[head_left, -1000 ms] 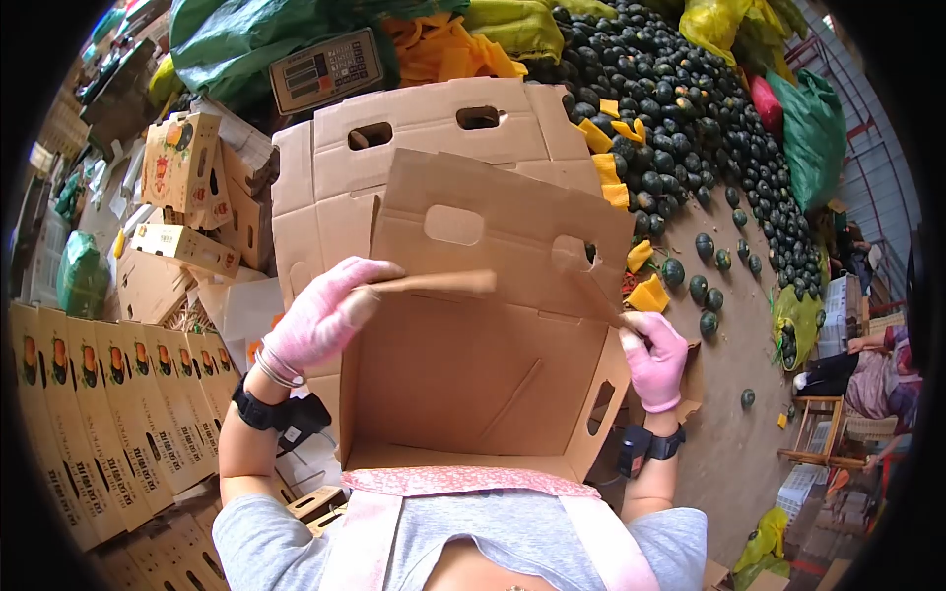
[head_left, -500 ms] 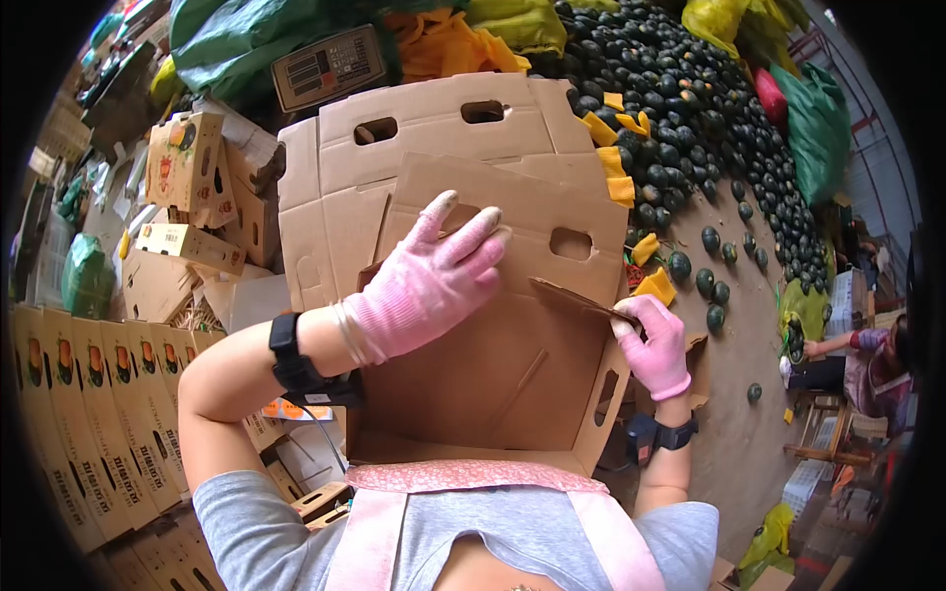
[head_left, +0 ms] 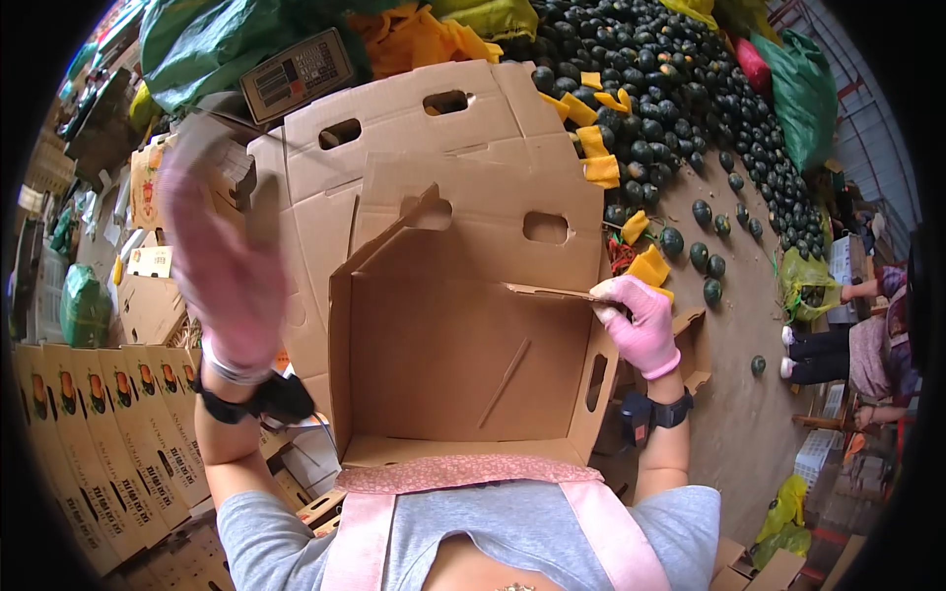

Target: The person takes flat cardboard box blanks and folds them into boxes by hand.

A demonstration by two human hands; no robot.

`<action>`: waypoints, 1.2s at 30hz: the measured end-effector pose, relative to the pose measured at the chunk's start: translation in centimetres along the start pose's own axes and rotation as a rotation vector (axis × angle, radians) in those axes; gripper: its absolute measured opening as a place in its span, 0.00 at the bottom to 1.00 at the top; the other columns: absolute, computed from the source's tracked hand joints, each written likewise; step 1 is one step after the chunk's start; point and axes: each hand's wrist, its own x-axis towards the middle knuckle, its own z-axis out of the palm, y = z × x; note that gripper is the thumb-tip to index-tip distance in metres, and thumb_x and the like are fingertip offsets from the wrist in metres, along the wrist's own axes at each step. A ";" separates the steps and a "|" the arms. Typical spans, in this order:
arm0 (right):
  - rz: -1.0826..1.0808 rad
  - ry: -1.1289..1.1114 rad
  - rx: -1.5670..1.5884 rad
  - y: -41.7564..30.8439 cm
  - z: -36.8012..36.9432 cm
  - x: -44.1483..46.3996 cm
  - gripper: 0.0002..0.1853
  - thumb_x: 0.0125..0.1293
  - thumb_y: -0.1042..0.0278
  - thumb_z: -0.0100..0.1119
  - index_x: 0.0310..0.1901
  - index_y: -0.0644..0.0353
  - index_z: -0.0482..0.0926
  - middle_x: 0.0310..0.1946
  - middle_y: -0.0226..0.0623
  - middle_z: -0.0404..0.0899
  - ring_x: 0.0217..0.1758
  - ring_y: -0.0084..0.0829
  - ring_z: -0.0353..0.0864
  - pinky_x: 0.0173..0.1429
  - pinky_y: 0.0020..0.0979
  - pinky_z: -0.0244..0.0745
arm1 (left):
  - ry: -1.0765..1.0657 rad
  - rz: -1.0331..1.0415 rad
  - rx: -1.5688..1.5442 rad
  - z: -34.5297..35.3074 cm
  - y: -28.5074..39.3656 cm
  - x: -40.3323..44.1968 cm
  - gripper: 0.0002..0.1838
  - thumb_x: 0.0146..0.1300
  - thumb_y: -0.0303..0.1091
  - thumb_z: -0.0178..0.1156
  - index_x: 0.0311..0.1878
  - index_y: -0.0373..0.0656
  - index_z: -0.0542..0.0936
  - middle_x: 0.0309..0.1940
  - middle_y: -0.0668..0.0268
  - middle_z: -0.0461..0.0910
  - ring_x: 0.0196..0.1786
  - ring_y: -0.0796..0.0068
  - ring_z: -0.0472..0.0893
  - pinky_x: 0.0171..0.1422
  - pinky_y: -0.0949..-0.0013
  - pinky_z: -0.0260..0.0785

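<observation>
Far left, a row of printed tan cardboard cartons [head_left: 103,424]. Our left hand [head_left: 229,276], gloved in pink fabric, is raised and blurred, apart from the box; whether its fingers are spread we cannot tell. The open, brown corrugated-cardboard box [head_left: 424,360] lies before our torso, smooth-floored. Its narrow brown cardboard flap [head_left: 552,292] points its long axis leftward from our pink-gloved right hand [head_left: 638,328], the nearer one, thumb and fingers pinching its right end. Beyond: round, dark-green gourds [head_left: 641,151].

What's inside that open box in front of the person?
On the floor of the box lies one thin slanting line, perhaps a strip or slit. I see no goods inside. Whatever is underneath the box's floor is covered.
</observation>
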 end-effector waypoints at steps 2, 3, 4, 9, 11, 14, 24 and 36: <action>-0.006 -0.011 0.015 0.0 0.0 0.0 0.08 0.53 0.81 0.62 0.36 0.63 0.79 0.30 0.38 0.79 0.31 0.32 0.80 0.38 0.27 0.74 | -0.061 -0.065 -0.117 -0.9 -5.0 -0.4 0.23 0.66 0.34 0.59 0.63 0.42 0.71 0.63 0.53 0.68 0.65 0.60 0.68 0.71 0.56 0.58; -0.007 -0.020 0.024 0.2 0.0 0.0 0.08 0.53 0.81 0.62 0.36 0.63 0.79 0.30 0.38 0.79 0.31 0.33 0.80 0.38 0.27 0.74 | -0.305 -0.119 -0.005 -0.9 -5.9 -1.8 0.22 0.67 0.43 0.55 0.61 0.46 0.74 0.66 0.52 0.65 0.69 0.56 0.63 0.74 0.50 0.50; -0.010 -0.029 0.034 0.4 0.1 0.1 0.08 0.53 0.81 0.62 0.36 0.63 0.79 0.30 0.38 0.79 0.31 0.33 0.80 0.38 0.27 0.74 | -0.547 -0.173 0.109 -1.0 -6.2 -3.3 0.23 0.68 0.52 0.51 0.59 0.51 0.77 0.69 0.51 0.62 0.72 0.53 0.58 0.76 0.44 0.42; -0.010 -0.049 0.015 -0.3 -0.3 0.1 0.07 0.55 0.76 0.66 0.36 0.63 0.79 0.30 0.37 0.78 0.29 0.31 0.78 0.36 0.26 0.73 | -0.795 -0.171 0.119 0.9 -4.9 -6.3 0.29 0.66 0.62 0.41 0.53 0.55 0.82 0.74 0.45 0.48 0.78 0.43 0.39 0.75 0.41 0.20; -0.007 0.014 0.030 -0.4 0.3 -0.1 0.09 0.56 0.68 0.69 0.32 0.63 0.78 0.29 0.36 0.76 0.29 0.29 0.76 0.35 0.25 0.71 | -0.790 -0.087 0.141 0.9 -4.6 -5.9 0.20 0.65 0.52 0.49 0.43 0.48 0.83 0.72 0.46 0.55 0.76 0.48 0.50 0.76 0.47 0.33; -0.160 0.195 0.037 1.8 1.4 -0.4 0.13 0.58 0.65 0.69 0.36 0.63 0.76 0.28 0.31 0.73 0.28 0.24 0.73 0.35 0.23 0.68 | -0.520 -0.365 -0.522 1.7 -6.2 -6.7 0.07 0.60 0.31 0.58 0.41 0.43 0.77 0.62 0.53 0.67 0.67 0.60 0.65 0.71 0.56 0.54; -0.099 -0.247 0.361 1.3 -1.9 -2.9 0.30 0.50 0.37 0.67 0.41 0.59 0.80 0.58 0.47 0.67 0.60 0.40 0.66 0.66 0.40 0.58 | -0.934 -0.211 -0.642 -1.9 -3.5 -4.3 0.28 0.49 0.57 0.68 0.39 0.39 0.81 0.54 0.49 0.72 0.53 0.51 0.76 0.61 0.56 0.67; -0.276 -0.394 -0.859 -3.7 4.1 5.1 0.07 0.57 0.64 0.59 0.34 0.56 0.76 0.28 0.38 0.80 0.34 0.36 0.84 0.34 0.36 0.77 | -1.121 0.496 0.355 6.3 -0.7 -1.9 0.16 0.50 0.42 0.66 0.35 0.46 0.72 0.25 0.63 0.76 0.30 0.61 0.81 0.32 0.60 0.73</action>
